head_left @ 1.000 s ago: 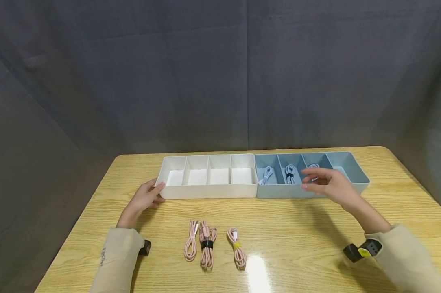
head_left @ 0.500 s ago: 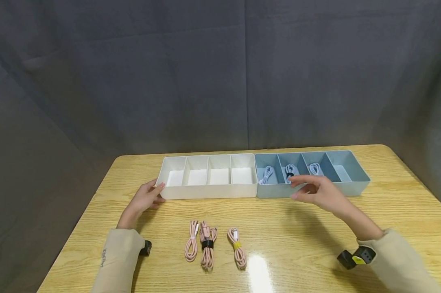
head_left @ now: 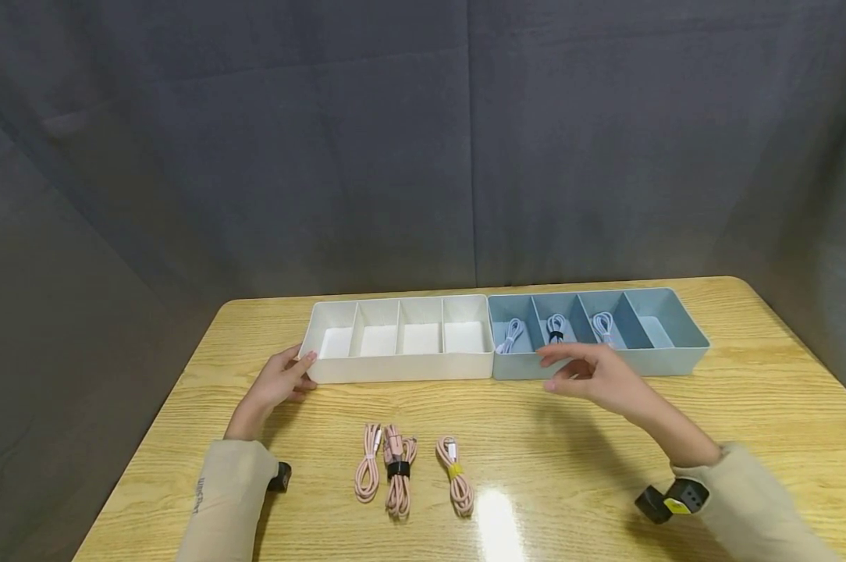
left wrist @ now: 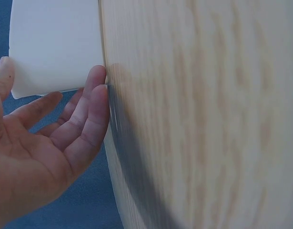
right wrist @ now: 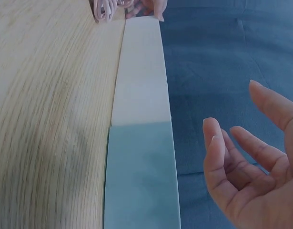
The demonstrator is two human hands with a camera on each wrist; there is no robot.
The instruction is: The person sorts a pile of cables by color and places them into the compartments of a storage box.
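Fingers (right wrist: 215, 157) of the right hand (head_left: 598, 378) spread and loosely bent, pinching nothing, to the right of the white tray (head_left: 402, 369).
Against that tray's left end, the left hand (head_left: 279, 380) rests with fingers slightly parted; 3 coiled pink cables (head_left: 398, 499) lie on the bench (head_left: 535, 437) in front of it, and 3 pale cables (head_left: 512, 334) sit in the blue tray (head_left: 665, 361) adjoining its right end. Too firm a left-hand push could slide the 2 trays sideways; the 2 leftmost pink coils lie so close that a wide grab could drag the neighbour.
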